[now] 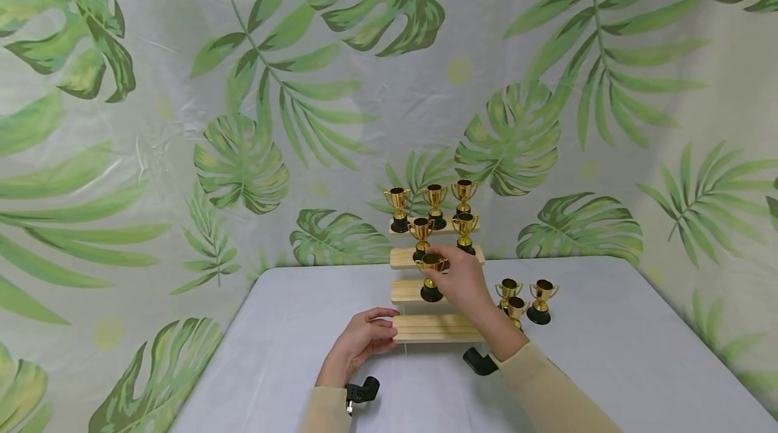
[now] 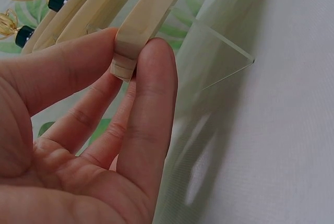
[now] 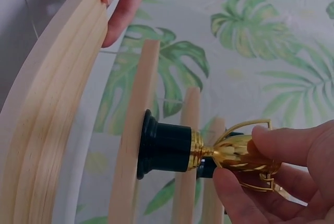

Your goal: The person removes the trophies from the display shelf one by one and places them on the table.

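Observation:
A stepped wooden stand (image 1: 434,328) with clear side panels stands on the white table (image 1: 608,352). My left hand (image 1: 358,345) pinches the left end of its lowest step (image 2: 141,25) between thumb and fingers (image 2: 151,93). My right hand (image 1: 464,281) grips the cup of a small gold trophy (image 1: 430,277) with a black base (image 3: 167,148). That base rests on the third step (image 3: 133,145). Three trophies (image 1: 434,202) stand on the top step and two trophies (image 1: 464,230) on the second.
Three more gold trophies (image 1: 524,301) stand on the table just right of the stand. A leaf-print backdrop (image 1: 243,163) closes off the back and sides. Black wrist mounts (image 1: 362,392) show near both sleeves.

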